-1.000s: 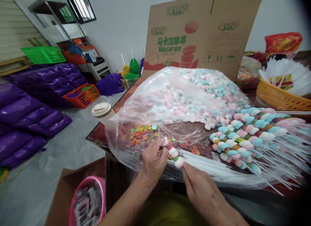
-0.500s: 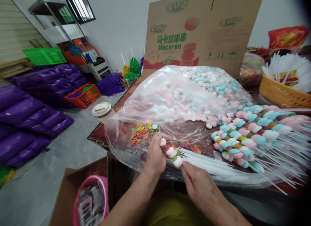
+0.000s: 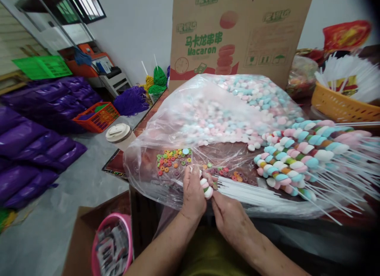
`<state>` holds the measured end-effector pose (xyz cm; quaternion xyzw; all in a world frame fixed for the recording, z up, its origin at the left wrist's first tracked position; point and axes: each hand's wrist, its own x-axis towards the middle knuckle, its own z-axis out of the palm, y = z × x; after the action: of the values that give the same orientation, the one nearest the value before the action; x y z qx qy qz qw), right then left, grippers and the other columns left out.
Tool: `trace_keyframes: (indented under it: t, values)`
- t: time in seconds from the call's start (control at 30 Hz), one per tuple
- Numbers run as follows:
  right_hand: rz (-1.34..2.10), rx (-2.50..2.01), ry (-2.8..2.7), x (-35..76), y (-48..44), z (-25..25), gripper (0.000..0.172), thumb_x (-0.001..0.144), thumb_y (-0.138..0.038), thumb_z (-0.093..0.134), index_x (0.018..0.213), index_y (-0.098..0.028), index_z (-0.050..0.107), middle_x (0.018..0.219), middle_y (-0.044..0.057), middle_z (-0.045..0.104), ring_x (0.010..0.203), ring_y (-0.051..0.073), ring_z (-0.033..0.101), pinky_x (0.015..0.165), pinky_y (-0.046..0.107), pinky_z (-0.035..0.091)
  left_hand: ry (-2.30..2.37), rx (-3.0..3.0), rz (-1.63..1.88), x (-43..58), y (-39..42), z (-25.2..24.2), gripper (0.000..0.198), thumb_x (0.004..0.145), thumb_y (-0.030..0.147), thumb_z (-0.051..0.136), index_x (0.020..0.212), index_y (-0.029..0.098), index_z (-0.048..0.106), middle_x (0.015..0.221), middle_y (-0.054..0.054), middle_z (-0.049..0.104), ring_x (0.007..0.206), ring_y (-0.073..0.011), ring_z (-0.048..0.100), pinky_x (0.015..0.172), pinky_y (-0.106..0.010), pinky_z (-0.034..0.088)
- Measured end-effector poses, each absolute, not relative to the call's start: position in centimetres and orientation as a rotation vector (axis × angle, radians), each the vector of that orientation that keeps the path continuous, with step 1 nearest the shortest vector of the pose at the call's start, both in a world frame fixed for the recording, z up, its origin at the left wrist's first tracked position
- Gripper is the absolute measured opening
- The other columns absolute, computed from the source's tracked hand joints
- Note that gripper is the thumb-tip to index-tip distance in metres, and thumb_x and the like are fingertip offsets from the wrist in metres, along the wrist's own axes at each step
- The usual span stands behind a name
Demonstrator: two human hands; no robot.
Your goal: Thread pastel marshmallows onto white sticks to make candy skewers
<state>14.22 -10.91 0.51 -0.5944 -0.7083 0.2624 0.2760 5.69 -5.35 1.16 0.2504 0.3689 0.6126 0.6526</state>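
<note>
A marshmallow skewer with white, pink and green pieces is held between both hands. My left hand is closed around its upper part, hiding most of the pieces. Just below the bottom marshmallow, my right hand pinches the skewer's lower end; the stick itself is hidden. Beyond the left hand, small coloured cereal rings lie on a clear plastic sheet. White sticks lie in a bundle right of the hands. Finished marshmallow skewers are piled farther right, their bare sticks pointing right.
A heap of loose marshmallows lies in clear plastic before a cardboard box. An orange basket of white sticks stands at the right. A lidded cup is at the table's left edge, with a pink bucket below.
My hands have come closer together, and the left hand now covers more of the skewer. The whole view has shifted slightly.
</note>
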Motion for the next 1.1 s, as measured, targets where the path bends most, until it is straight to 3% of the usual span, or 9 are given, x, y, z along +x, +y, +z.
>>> trace_keyframes:
  t: [0.1,0.27,0.43,0.57,0.67,0.8,0.93,1.1]
  values:
    - [0.716,-1.554,-1.890,15.4,-10.7,0.2,0.027,0.086,-0.019,0.028,0.077,-0.018,0.054,0.072,0.007,0.062,0.066,0.017,0.056,0.062,0.028,0.042,0.762,0.513,1.348,5.2,-4.7,1.3,0.023,0.078,0.040,0.055,0.079,0.020,0.045,0.057,0.005,0.052,0.046,-0.0077,0.051,0.047,-0.019,0.043]
    - [0.609,-1.575,-1.777,16.8,-11.1,0.1,0.021,0.086,-0.023,0.035,0.073,-0.019,0.051,0.069,0.003,0.058,0.063,0.014,0.052,0.060,0.024,0.040,0.611,0.403,1.184,5.2,-4.2,2.2,0.049,0.069,0.065,0.049,0.090,0.021,0.048,0.078,-0.004,0.061,0.059,-0.0149,0.058,0.054,-0.031,0.049]
    - [0.417,-1.555,-1.886,17.8,-11.7,1.4,0.021,0.084,-0.016,0.032,0.075,-0.020,0.050,0.069,0.002,0.058,0.062,0.013,0.053,0.057,0.022,0.041,0.719,0.529,1.182,6.0,-4.1,2.4,0.036,0.071,0.052,0.058,0.081,0.019,0.049,0.060,0.002,0.055,0.055,-0.0124,0.056,0.059,-0.029,0.049]
    - [-0.084,-1.862,-1.778,24.7,-11.4,4.4,0.022,0.084,-0.017,0.033,0.080,-0.017,0.054,0.071,0.007,0.059,0.068,0.018,0.054,0.064,0.027,0.040,0.878,0.755,1.288,3.8,-2.8,2.1,0.043,0.071,0.051,0.057,0.101,0.021,0.048,0.080,-0.002,0.061,0.070,-0.0144,0.060,0.064,-0.029,0.050]
    - [-0.653,-2.290,-1.750,30.6,-10.8,6.6,0.022,0.084,-0.020,0.036,0.074,-0.016,0.055,0.070,0.009,0.059,0.066,0.019,0.052,0.061,0.028,0.034,1.098,0.939,1.298,1.6,-1.6,1.8,0.038,0.070,0.044,0.060,0.096,0.018,0.053,0.078,-0.001,0.061,0.068,-0.0138,0.059,0.064,-0.027,0.049]
    - [-1.059,-2.512,-1.760,35.0,-9.7,8.0,0.023,0.085,-0.016,0.033,0.077,-0.014,0.055,0.071,0.010,0.060,0.065,0.018,0.051,0.057,0.027,0.028,1.324,1.581,1.143,-0.9,0.2,2.9,0.031,0.073,0.043,0.054,0.088,0.016,0.060,0.083,-0.005,0.063,0.077,-0.0178,0.058,0.073,-0.031,0.047]
    - [-1.256,-2.606,-1.431,37.9,-9.3,10.1,0.028,0.088,-0.022,0.030,0.079,-0.012,0.055,0.073,0.012,0.060,0.065,0.018,0.050,0.055,0.026,0.025,1.491,2.499,0.837,-3.6,3.8,5.2,0.034,0.080,0.040,0.041,0.097,0.017,0.061,0.108,-0.011,0.059,0.104,-0.0251,0.051,0.092,-0.038,0.037]
    - [-0.953,-2.824,-1.498,39.3,-8.5,12.1,0.035,0.091,-0.024,0.023,0.094,-0.012,0.055,0.091,0.016,0.060,0.079,0.022,0.053,0.058,0.029,0.027,1.537,3.042,0.395,-4.1,9.9,6.2,0.041,0.080,0.037,0.043,0.110,0.013,0.056,0.137,-0.018,0.031,0.125,-0.0339,0.029,0.101,-0.044,0.024]
